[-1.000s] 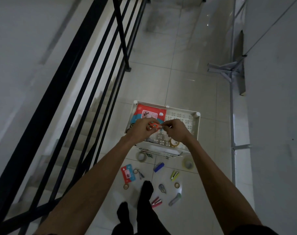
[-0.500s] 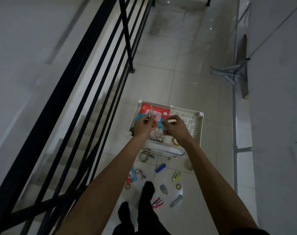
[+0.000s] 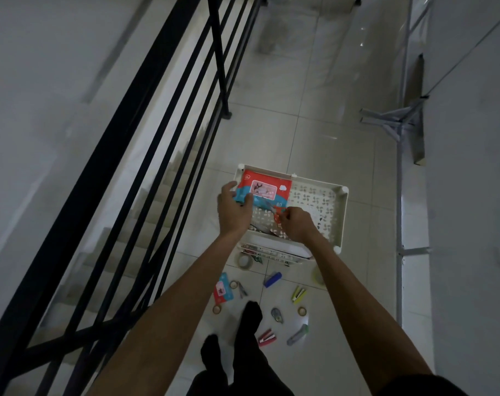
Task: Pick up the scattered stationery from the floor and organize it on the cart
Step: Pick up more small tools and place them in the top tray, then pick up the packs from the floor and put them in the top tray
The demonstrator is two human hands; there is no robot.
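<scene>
A white perforated cart [image 3: 341, 212] stands on the tiled floor ahead of me. A red and blue wipes packet [image 3: 267, 188] lies in its top tray at the left. My left hand [image 3: 233, 211] rests over the packet's near left corner, fingers curled on its edge. My right hand [image 3: 296, 227] pinches small orange-handled scissors [image 3: 278, 217] just above the tray's middle. On the floor below lie a blue stapler [image 3: 272, 279], a yellow-green stapler [image 3: 299, 294], a red stapler [image 3: 266, 337], a correction tape [image 3: 277, 314], a grey cutter [image 3: 298, 334] and tape rolls [image 3: 245, 261].
A black stair railing [image 3: 163, 155] runs along the left, with steps dropping behind it. A grey metal frame [image 3: 399, 178] lines the right wall. A small red card [image 3: 223, 290] and my black-socked feet [image 3: 250, 318] are among the floor items.
My left hand moved left onto the packet's corner. My right hand lowered toward the tray with the orange scissors. The view shifted slightly forward.
</scene>
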